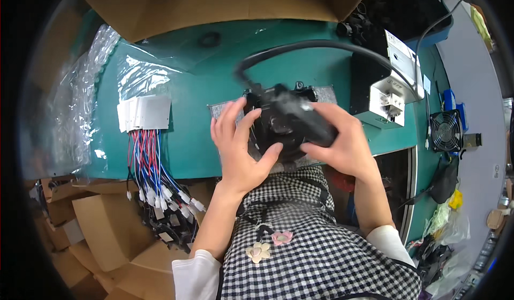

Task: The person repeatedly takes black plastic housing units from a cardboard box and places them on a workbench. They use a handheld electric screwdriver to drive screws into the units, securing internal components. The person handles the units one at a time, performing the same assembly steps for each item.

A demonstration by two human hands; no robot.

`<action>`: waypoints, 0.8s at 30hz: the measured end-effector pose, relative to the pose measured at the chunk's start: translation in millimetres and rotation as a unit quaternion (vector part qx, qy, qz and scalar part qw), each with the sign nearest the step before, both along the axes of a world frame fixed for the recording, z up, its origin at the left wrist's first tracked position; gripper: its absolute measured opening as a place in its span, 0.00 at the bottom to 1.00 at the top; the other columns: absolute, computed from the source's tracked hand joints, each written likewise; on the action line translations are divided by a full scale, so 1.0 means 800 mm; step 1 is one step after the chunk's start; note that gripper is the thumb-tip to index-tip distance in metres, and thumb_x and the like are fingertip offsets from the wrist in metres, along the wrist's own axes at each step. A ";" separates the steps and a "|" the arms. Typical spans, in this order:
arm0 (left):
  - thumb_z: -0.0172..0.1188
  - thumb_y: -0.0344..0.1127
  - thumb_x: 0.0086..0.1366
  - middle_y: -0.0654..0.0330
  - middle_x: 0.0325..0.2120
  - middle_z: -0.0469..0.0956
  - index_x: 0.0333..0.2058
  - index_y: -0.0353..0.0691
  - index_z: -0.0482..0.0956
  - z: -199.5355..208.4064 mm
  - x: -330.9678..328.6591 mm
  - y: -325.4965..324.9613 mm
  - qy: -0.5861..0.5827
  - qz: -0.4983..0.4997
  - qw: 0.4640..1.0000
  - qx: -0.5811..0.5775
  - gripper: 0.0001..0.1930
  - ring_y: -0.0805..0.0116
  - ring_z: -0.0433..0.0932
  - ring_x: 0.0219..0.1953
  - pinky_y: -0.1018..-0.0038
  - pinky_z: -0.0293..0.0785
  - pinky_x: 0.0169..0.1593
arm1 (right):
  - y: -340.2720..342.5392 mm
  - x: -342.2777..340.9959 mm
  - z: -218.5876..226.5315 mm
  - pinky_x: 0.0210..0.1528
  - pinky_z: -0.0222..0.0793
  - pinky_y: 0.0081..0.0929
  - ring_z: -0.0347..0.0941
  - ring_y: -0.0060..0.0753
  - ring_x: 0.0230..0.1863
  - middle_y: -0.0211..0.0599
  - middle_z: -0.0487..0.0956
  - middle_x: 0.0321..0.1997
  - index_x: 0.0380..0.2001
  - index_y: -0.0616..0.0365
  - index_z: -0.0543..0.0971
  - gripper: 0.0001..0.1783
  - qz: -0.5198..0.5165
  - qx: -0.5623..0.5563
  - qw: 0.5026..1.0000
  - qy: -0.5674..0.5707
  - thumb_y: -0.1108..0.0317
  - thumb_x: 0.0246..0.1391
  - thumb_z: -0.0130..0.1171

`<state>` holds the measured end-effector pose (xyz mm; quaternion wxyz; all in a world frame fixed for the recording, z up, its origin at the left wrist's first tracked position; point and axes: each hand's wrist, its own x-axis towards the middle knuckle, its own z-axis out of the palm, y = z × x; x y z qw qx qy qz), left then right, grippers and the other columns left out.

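Note:
A black round housing with mounting tabs (278, 139) lies on a grey mat (325, 95) at the near edge of the green table. My left hand (238, 144) grips its left side, fingers curled over the rim and thumb at the near side. In my right hand (345, 139) is a black handheld tool (310, 120), blurred, held slantwise over the housing. A thick black cable (321, 44) arches from the tool side towards a black-and-white box (383, 85) on the right. The tool hides much of the housing's centre, and its tip cannot be made out.
White cards (144, 112) with red, blue and black wires (147, 147) lie at the left, connectors hanging past the table edge. Bubble wrap (88, 102) is beyond them. A large cardboard box (225, 5) stands at the back. A square black fan (446, 131) sits far right.

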<state>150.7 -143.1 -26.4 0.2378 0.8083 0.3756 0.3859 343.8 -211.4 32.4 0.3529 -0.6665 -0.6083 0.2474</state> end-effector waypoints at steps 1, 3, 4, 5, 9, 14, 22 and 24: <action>0.68 0.41 0.42 0.57 0.47 0.71 0.48 0.40 0.72 0.005 0.003 0.002 0.009 -0.001 1.000 -0.011 0.31 0.55 0.66 0.52 0.56 0.46 0.62 | -0.009 0.003 0.000 0.46 0.70 0.29 0.75 0.40 0.44 0.45 0.77 0.41 0.48 0.64 0.73 0.32 -0.036 -0.028 0.999 0.018 0.70 0.33 0.66; 0.69 0.42 0.41 0.60 0.43 0.73 0.48 0.40 0.72 0.006 0.016 0.007 0.036 -0.012 0.999 -0.015 0.33 0.58 0.68 0.49 0.58 0.47 0.61 | -0.020 0.000 0.000 0.44 0.69 0.26 0.74 0.33 0.40 0.43 0.77 0.39 0.49 0.66 0.71 0.32 -0.094 -0.074 0.988 0.102 0.71 0.34 0.65; 0.69 0.42 0.40 0.62 0.41 0.74 0.48 0.40 0.72 0.006 0.023 0.008 0.049 -0.017 0.998 -0.017 0.33 0.60 0.69 0.48 0.58 0.48 0.61 | -0.024 -0.001 0.000 0.43 0.69 0.24 0.74 0.30 0.39 0.41 0.77 0.38 0.49 0.67 0.71 0.32 -0.122 -0.096 0.977 0.144 0.71 0.34 0.65; 0.70 0.43 0.38 0.62 0.36 0.75 0.45 0.40 0.76 0.005 0.031 0.008 0.053 0.005 0.999 0.002 0.31 0.62 0.70 0.43 0.61 0.51 0.57 | -0.029 -0.002 -0.016 0.40 0.68 0.22 0.71 0.24 0.34 0.37 0.77 0.34 0.48 0.69 0.70 0.31 -0.138 -0.108 0.958 0.227 0.71 0.36 0.64; 0.69 0.41 0.38 0.62 0.32 0.74 0.36 0.40 0.81 -0.003 0.034 0.010 0.049 -0.011 0.999 -0.014 0.23 0.63 0.70 0.39 0.65 0.55 0.52 | -0.030 -0.006 -0.033 0.35 0.68 0.20 0.71 0.21 0.30 0.33 0.76 0.31 0.44 0.68 0.71 0.26 -0.155 -0.177 0.901 0.366 0.73 0.38 0.63; 0.69 0.41 0.38 0.62 0.31 0.74 0.37 0.39 0.81 0.004 0.029 0.018 0.087 -0.063 0.994 -0.030 0.24 0.64 0.70 0.39 0.63 0.55 0.53 | -0.030 -0.004 -0.048 0.31 0.68 0.19 0.70 0.19 0.26 0.32 0.75 0.29 0.43 0.67 0.72 0.24 -0.146 -0.144 0.915 0.346 0.73 0.38 0.63; 0.69 0.46 0.39 0.61 0.35 0.74 0.46 0.41 0.76 0.013 0.024 0.018 0.139 -0.074 0.986 -0.049 0.32 0.61 0.70 0.44 0.56 0.47 0.62 | -0.031 -0.005 -0.053 0.26 0.68 0.16 0.71 0.18 0.25 0.32 0.75 0.29 0.44 0.66 0.71 0.24 -0.150 -0.121 0.891 0.411 0.75 0.40 0.64; 0.71 0.48 0.38 0.60 0.39 0.74 0.51 0.43 0.72 0.021 0.018 0.019 0.141 -0.076 0.986 -0.055 0.38 0.60 0.70 0.47 0.55 0.46 0.62 | -0.031 -0.005 -0.050 0.25 0.68 0.15 0.71 0.17 0.25 0.32 0.75 0.31 0.46 0.66 0.70 0.26 -0.158 -0.101 0.892 0.412 0.75 0.40 0.65</action>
